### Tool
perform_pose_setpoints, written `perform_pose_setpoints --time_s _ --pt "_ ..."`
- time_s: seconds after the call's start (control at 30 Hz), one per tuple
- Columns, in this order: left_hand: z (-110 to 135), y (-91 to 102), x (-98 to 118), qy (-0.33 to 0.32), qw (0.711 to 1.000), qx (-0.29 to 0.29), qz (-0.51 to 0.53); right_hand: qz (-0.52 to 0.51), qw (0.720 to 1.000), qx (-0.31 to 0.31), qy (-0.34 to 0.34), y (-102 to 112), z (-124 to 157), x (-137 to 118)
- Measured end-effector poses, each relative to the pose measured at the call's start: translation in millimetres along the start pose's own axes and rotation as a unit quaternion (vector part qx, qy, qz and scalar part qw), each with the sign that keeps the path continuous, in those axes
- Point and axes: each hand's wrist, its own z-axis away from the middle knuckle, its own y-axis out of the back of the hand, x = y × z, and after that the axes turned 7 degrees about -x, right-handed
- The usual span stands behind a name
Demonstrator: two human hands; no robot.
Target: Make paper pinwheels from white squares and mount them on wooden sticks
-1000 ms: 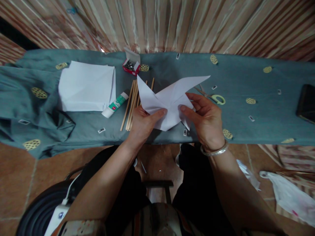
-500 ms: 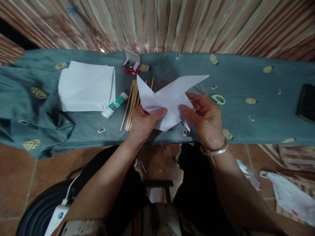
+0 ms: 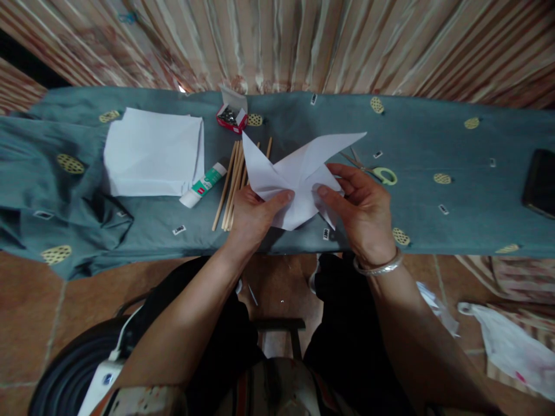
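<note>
A white paper pinwheel (image 3: 299,167) with pointed blades is held between my two hands above the cloth. My left hand (image 3: 255,214) grips its lower left, the thumb pressed near the folded centre and the fingers hidden underneath. My right hand (image 3: 359,202) pinches the right side, thumb on top and fingers behind. Several wooden sticks (image 3: 229,190) lie beside my left hand, partly covered by the paper. Scissors with a light green handle (image 3: 385,175) rest just beyond my right hand, their blades partly behind the paper.
On the left lie a stack of white paper (image 3: 151,150) and a glue stick (image 3: 203,185). An opened red box (image 3: 232,118) of small metal pieces stands at the back. A dark phone-like object (image 3: 540,182) is at the far right of the green-blue cloth (image 3: 472,156).
Almost nothing differs. Both hands keep their hold, and the pinwheel's upper right blade tip has shifted very slightly left.
</note>
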Motion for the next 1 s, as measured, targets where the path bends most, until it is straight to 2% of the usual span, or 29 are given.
perform_pose_setpoints --time_s 0.13,0.33,0.4,0.5,0.57,0.67,0.83,1.0 --pt "-3.3 4.2 1.9 -0.001 1.000 0.011 -0.029 0.044 0.998 0.036 0.041 8.9 -4.0 3.4" --pt "-12.2 16.5 8.0 -0.042 0.996 0.044 -0.062 0.174 0.974 0.115 0.087 41.1 -1.8 7.6" --pt "-14.5 19.8 10.6 -0.058 0.995 0.059 -0.064 0.251 0.962 0.090 0.065 50.6 4.0 9.9" --pt "-16.7 23.5 14.4 -0.067 0.993 0.073 -0.063 0.347 0.938 -0.007 0.021 55.7 14.5 12.8" --pt "-17.6 25.1 16.4 -0.073 0.992 0.081 -0.064 0.363 0.930 -0.045 0.024 52.4 19.5 14.0" --pt "-18.1 25.9 18.1 -0.081 0.990 0.089 -0.067 0.359 0.929 -0.069 0.063 40.4 20.3 15.0" --pt "-15.8 23.2 19.1 -0.075 0.992 0.080 -0.059 0.372 0.920 -0.083 0.090 17.0 11.1 19.7" --pt "-13.9 21.8 19.1 -0.074 0.993 0.077 -0.059 0.424 0.894 -0.094 0.112 6.8 7.3 29.5"
